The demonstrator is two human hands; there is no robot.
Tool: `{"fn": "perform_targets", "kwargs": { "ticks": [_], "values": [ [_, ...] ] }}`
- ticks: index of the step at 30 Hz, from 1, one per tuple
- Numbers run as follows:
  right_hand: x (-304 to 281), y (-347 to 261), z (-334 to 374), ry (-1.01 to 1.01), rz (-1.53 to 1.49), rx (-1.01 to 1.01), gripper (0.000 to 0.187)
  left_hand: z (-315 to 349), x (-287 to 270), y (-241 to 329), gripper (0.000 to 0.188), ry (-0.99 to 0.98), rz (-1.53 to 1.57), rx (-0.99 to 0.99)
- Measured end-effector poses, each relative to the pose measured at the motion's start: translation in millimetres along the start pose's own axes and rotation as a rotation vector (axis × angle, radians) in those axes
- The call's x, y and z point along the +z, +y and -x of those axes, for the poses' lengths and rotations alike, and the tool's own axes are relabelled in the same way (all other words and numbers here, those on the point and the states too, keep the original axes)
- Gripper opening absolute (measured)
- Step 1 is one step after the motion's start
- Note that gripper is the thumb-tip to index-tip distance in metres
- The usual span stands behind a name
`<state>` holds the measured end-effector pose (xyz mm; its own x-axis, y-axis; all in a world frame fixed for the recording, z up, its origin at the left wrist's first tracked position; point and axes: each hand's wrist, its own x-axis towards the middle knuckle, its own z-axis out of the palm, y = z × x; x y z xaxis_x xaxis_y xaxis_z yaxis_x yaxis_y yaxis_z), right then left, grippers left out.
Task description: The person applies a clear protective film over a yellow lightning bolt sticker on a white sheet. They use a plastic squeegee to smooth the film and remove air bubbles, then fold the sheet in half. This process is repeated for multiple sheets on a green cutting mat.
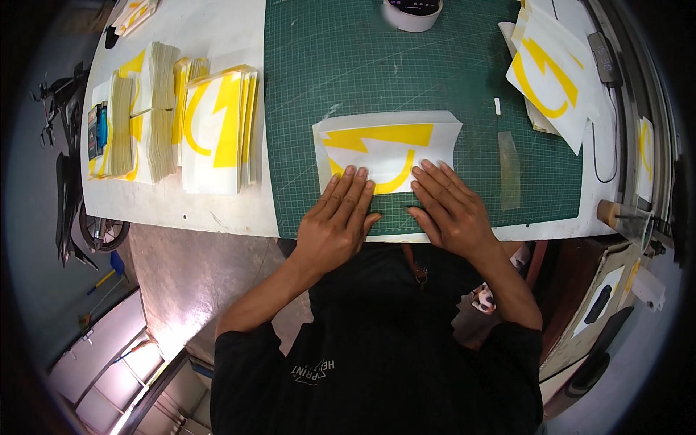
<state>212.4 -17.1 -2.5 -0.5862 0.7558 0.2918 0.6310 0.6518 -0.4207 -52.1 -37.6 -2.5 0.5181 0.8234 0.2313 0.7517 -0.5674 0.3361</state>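
On the green cutting mat (pixel 348 72) lies a sheet of white paper (pixel 388 159) with a bold yellow print. It appears folded over, with a paler layer showing along its far edge and left side. My left hand (pixel 335 214) rests on its near left corner, fingers stretched out and pressed flat. The near right corner is under the fingertips of my right hand (pixel 451 210), which is also spread flat. Both thumbs point inward over the mat, close to the paper's near edge. Neither hand grips anything.
Stacks of yellow-and-white folded paper (pixel 217 130) stand on the white table at left, with a blue lighter (pixel 101 125) on one. More printed sheets (pixel 547 80) lie at far right. A tape strip (pixel 510 170) sticks to the mat. A round white object (pixel 413 16) stands at the back.
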Motion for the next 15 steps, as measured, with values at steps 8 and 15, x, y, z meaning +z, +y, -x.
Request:
{"fn": "perform_targets", "kwargs": {
  "ticks": [8, 15],
  "values": [
    [1.7, 1.2, 2.1, 0.012, -0.038, 0.007, 0.04, 3.2, 3.7, 3.1, 0.051, 0.021, -0.001, -0.016],
    [1.2, 0.6, 1.5, 0.02, -0.04, 0.021, 0.042, 4.5, 6.0, 5.5, 0.051, 0.048, -0.001, -0.025]
  ]
}}
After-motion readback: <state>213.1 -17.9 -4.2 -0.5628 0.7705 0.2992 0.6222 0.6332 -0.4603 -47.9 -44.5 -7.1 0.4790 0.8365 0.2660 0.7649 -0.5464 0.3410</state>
